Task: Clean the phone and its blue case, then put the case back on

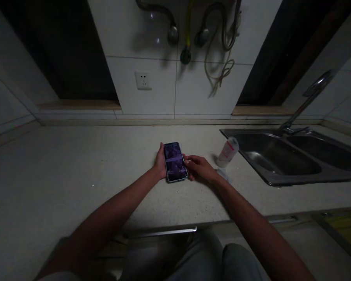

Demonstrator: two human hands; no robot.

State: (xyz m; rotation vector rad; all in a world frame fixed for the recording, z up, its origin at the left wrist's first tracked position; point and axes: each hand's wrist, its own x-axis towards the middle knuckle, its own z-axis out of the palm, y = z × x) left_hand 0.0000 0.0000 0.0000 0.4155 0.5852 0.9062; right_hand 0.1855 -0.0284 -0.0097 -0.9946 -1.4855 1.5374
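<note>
My left hand (160, 162) is closed around a smartphone (175, 162), supporting it from behind and along its left edge. The phone's screen is lit with a dim purple picture and faces up toward me. Close by the phone's right edge is my right hand (200, 168), its thumb and index finger pinched together. What they pinch, if anything, is too small to make out. Both hands are over the pale countertop (128, 156). A translucent plastic cup (228, 152) with red markings stands just beyond my right hand, beside a small pale piece (224, 173) partly hidden by my wrist.
A double-bowl steel sink (277, 156) with a faucet (307, 101) is set into the counter at right. On the tiled wall are a power socket (143, 80), pipe fittings (185, 54) and a hanging cord (222, 74). A metal handle (163, 233) runs below the counter's front edge.
</note>
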